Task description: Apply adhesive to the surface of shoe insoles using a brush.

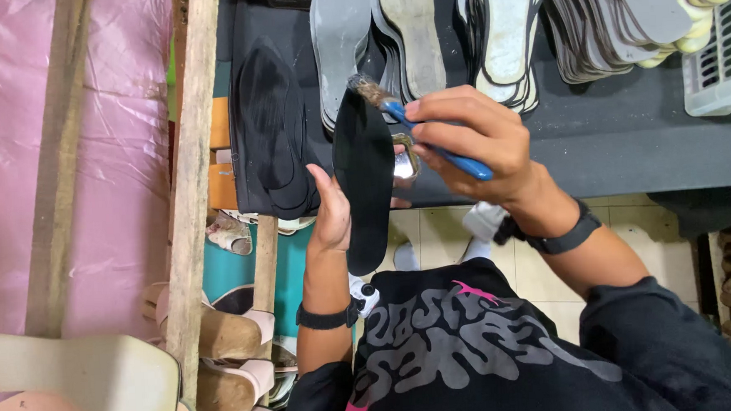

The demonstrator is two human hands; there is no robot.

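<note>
Several fanned rows of grey insoles [423,36] wait at twelve o'clock, untreated as far as I judge. My left hand [331,211] grips the black insole [365,180]; right hand [470,137] pinches the blue-handled brush [416,128], bristles on its top end.

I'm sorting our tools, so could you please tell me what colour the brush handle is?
The brush handle is blue, seen in the head view, held in the right hand.

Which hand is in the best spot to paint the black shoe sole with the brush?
Right. The right hand already grips the blue-handled brush, and its bristles sit at the top of the black insole. The left hand is busy propping that insole upright, so it probably keeps steadying it.
</note>
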